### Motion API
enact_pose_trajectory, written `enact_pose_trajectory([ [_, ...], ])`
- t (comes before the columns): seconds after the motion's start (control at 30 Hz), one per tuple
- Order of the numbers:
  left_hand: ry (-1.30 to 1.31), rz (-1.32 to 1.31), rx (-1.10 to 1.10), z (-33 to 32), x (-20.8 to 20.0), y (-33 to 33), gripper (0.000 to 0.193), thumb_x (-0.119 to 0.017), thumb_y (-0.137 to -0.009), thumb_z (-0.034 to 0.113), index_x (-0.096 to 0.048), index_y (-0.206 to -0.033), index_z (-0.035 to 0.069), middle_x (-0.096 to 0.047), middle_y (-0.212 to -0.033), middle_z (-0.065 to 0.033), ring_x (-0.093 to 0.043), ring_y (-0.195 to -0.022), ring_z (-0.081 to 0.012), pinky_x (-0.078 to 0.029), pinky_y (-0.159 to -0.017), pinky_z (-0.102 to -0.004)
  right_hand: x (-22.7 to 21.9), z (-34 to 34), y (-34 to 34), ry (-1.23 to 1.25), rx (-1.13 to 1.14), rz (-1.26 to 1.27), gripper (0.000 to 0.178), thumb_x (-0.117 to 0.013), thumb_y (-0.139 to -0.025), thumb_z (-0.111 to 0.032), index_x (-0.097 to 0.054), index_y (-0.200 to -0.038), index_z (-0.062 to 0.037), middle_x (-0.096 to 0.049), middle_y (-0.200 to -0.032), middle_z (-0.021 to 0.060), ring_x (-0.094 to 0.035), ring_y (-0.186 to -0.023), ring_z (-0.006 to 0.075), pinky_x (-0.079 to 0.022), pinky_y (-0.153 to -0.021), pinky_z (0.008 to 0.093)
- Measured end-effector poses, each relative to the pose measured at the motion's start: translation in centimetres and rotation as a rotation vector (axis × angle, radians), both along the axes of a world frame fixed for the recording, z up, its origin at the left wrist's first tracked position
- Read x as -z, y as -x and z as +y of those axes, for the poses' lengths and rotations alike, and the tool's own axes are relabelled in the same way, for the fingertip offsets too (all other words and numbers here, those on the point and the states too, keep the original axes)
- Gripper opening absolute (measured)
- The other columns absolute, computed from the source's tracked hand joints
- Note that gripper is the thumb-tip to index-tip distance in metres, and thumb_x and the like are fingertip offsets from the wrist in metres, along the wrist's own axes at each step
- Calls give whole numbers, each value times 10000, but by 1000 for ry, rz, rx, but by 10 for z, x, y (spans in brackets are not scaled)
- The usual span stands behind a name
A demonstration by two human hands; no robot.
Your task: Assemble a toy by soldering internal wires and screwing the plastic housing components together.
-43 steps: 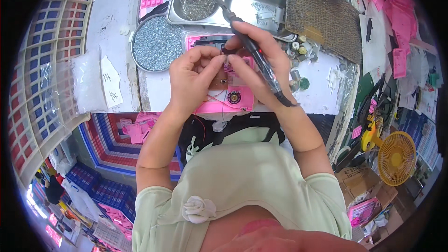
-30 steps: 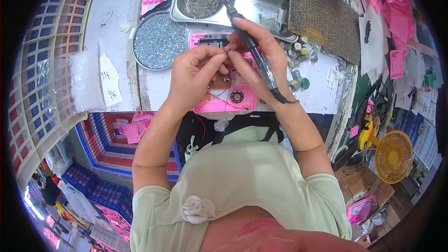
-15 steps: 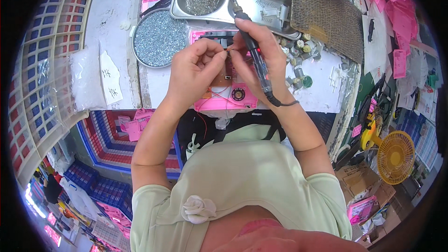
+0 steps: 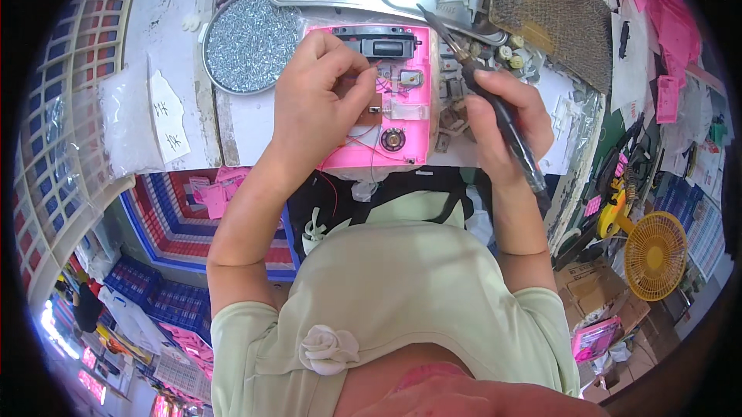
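A pink plastic housing [image 4: 417,127] lies on the table in front of me, with a small round speaker [image 4: 393,139], thin wires and a black part [image 4: 384,47] along its far side. My left hand [image 4: 328,92] is over the housing's left half, thumb and fingers pinched together; whatever is between them is too small or hidden to name. A brown circuit board [image 4: 371,114] shows partly beside that thumb. Right of the housing, my right hand [image 4: 510,119] grips a black soldering iron [image 4: 502,112], its tip pointing up and to the left, apart from the housing.
A round tray of small screws [image 4: 251,46] stands to the left. Behind the housing is a metal compartment tray [image 4: 394,6] holding small metal parts. Small metal pieces [image 4: 514,54] lie at the right near a brown mat [image 4: 549,19]. A plastic basket [image 4: 81,108] rises at far left.
My right hand has moved right with the soldering iron, away from my left hand, uncovering the housing's right half. My left hand stays pinched and has shifted slightly left.
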State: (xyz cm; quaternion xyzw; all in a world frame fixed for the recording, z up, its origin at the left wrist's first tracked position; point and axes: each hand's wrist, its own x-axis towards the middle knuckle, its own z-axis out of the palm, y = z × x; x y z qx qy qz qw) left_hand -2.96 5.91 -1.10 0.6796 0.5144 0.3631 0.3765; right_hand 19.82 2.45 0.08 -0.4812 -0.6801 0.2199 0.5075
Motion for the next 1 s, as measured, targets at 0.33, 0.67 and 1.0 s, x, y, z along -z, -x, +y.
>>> enact_pose_trajectory([
  [0.33, -41, -30, -6, -2, 7, 2, 69, -739, -836, -6, -675, -861, -13, -534, -862, -24, -502, -652, -64, -396, -540, -217, 6, -11, -4, 21, -158, -44, 286, -788, -782, -102, -670, -1030, -24, -634, -678, 70, -566, -513, 186, -435, -482, 287],
  [0.67, -33, -61, -44, -2, 8, 1, 64, -743, -843, 10, -682, -863, 1, -542, -846, -18, -496, -641, -59, -385, -533, -216, 3, -6, 1, 2, -227, -108, 276, -760, -758, -38, -677, -1020, -14, -658, -698, 78, -573, -509, 189, -455, -473, 298],
  [1.0, -140, 20, -33, 0, 16, 4, 63, -741, -850, 17, -681, -856, 1, -544, -843, -19, -477, -621, -47, -370, -525, -215, 9, -4, 3, -9, -239, -99, 272, -759, -753, -33, -682, -1012, -10, -673, -728, 75, -577, -515, 187, -460, -473, 298],
])
